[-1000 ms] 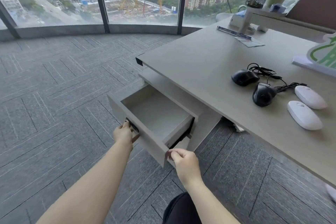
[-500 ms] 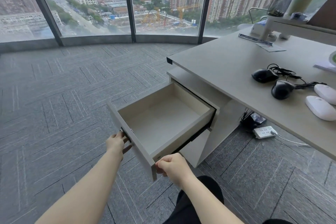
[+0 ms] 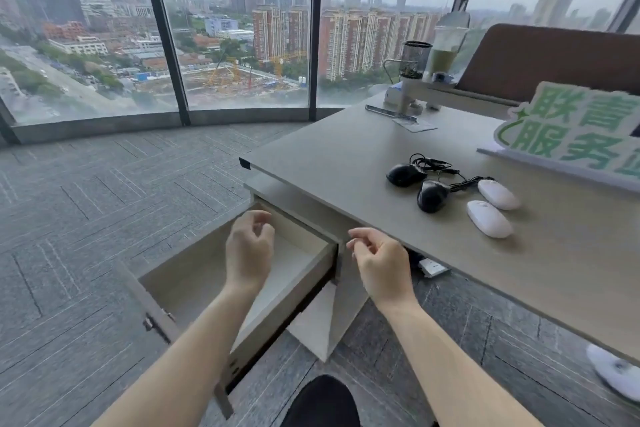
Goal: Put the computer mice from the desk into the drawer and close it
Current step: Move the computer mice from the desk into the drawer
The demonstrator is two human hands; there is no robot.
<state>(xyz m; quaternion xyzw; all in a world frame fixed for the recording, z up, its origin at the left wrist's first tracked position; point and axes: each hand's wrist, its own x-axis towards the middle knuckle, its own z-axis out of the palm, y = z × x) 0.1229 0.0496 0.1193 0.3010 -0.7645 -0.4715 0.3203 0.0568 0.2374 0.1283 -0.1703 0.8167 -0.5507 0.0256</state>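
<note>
the left hand is hovering over the open drawer, fingers loosely curled, gripping nothing, and is covering part of the drawer floor. the right hand is hanging just right of the drawer, fingers loosely curled, also empty. four mice are lying on the desk: two black mice with tangled cables, two white mice beside them. a power strip is showing partly under the desk edge. farther back, a sign is bearing green chinese characters, cut off at the frame edge.
</note>
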